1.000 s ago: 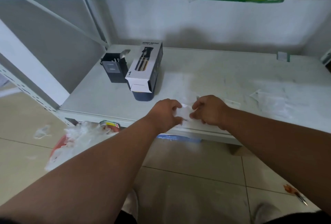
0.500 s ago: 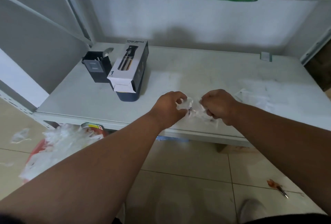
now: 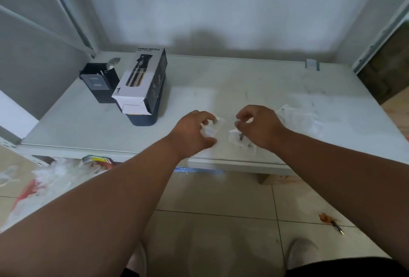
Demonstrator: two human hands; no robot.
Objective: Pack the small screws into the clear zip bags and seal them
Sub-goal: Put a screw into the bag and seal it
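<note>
Your left hand (image 3: 194,130) holds one little clear bag (image 3: 212,126); your right hand (image 3: 257,127) pinches another bag (image 3: 240,140) with screws.

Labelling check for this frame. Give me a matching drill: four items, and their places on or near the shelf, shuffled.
Items:
1. spray bottle box
2. black holder
3. loose clear bags
4. pen

Places:
A. on the floor tiles, lower right
B. shelf, just right of the right hand
C. far left of the shelf
D. atop a dark bin, left of the left hand

Pairs: 1-D, 2-C, 3-B, 4-A
</note>
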